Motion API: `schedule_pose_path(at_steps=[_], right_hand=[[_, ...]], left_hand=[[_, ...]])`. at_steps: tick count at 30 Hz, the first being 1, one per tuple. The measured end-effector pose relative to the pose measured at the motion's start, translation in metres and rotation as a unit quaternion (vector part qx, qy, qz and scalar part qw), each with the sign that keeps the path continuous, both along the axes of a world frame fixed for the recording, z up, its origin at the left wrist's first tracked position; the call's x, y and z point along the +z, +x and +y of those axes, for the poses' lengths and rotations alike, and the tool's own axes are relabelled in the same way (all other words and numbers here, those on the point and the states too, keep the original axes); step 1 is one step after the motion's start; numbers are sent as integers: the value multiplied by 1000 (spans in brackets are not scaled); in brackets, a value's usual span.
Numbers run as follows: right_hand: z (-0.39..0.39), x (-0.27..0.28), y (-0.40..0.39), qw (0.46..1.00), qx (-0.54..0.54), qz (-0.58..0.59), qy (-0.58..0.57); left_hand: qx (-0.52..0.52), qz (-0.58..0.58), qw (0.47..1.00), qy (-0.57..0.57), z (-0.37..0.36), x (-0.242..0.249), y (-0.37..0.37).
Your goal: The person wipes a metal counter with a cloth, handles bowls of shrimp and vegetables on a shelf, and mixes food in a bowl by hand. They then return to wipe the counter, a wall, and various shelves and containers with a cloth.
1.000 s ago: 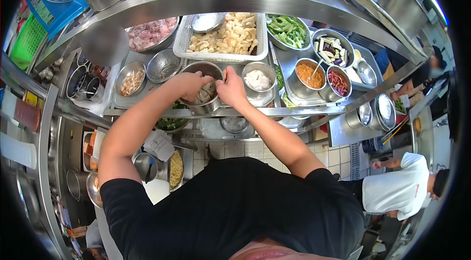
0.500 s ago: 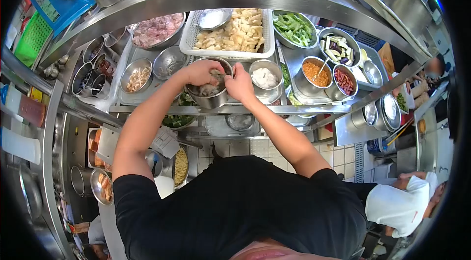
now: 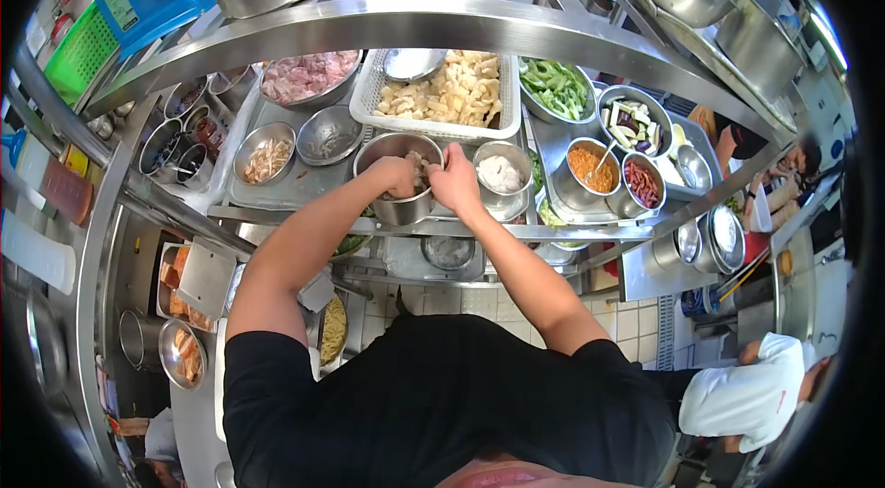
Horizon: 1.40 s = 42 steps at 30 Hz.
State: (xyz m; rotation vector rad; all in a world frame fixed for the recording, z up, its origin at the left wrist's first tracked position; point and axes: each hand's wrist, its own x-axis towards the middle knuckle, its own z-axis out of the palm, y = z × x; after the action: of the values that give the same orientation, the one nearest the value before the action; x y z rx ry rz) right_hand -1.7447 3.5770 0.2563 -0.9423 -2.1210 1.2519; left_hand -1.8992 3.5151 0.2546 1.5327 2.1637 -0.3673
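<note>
Right hand clamping the pot's rim, left hand dipping inside

The right hand (image 3: 454,179) is gripping the right rim of a steel pot (image 3: 403,212), while the left hand (image 3: 398,176) is reaching into it among greyish pieces (image 3: 423,176); whether its fingers are closing on any, I cannot tell, as the hand itself is hiding much of the inside. The pot is sitting just in front of a white basket (image 3: 433,126), which is holding pale yellow chunks (image 3: 452,101). A metal bowl (image 3: 330,135) is standing near the pot's left side, and a tub of white food (image 3: 499,175) is standing beside the right hand. Both forearms are crossing over a front rail (image 3: 562,233). Beyond the pot, a thick steel beam (image 3: 442,24) is spanning the counter, cutting across the view behind the basket, pink meat (image 3: 309,78) and green pepper strips (image 3: 553,88).
</note>
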Motion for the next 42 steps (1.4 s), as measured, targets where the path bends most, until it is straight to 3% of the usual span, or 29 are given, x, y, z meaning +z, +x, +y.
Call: schedule_pose_path(at_steps=[5,8,18,26,28,32,36,40,42], right_hand=[[-1,8,5,998,-2,-41,48],[-1,23,16,992,19,-87,90],[-12,80,71,963,170,-150,146],[-20,75,113,932,291,-130,173],[-16,59,117,915,324,-154,184],[-24,47,106,920,309,-131,202],[-39,26,73,953,202,-29,225],[-48,-6,42,983,90,31,158],[-52,-9,38,980,75,42,180]], left_hand=[[-27,32,997,70,-9,7,-1],[18,51,980,192,-15,4,-5],[41,-73,944,319,-49,87,13],[-5,-81,929,360,-57,99,0],[-17,-135,928,348,-58,103,-9],[8,-201,922,331,-59,105,-13],[-30,-215,916,339,-60,97,-13],[0,-159,914,372,-59,91,-6],[-66,-107,917,379,-49,59,-15]])
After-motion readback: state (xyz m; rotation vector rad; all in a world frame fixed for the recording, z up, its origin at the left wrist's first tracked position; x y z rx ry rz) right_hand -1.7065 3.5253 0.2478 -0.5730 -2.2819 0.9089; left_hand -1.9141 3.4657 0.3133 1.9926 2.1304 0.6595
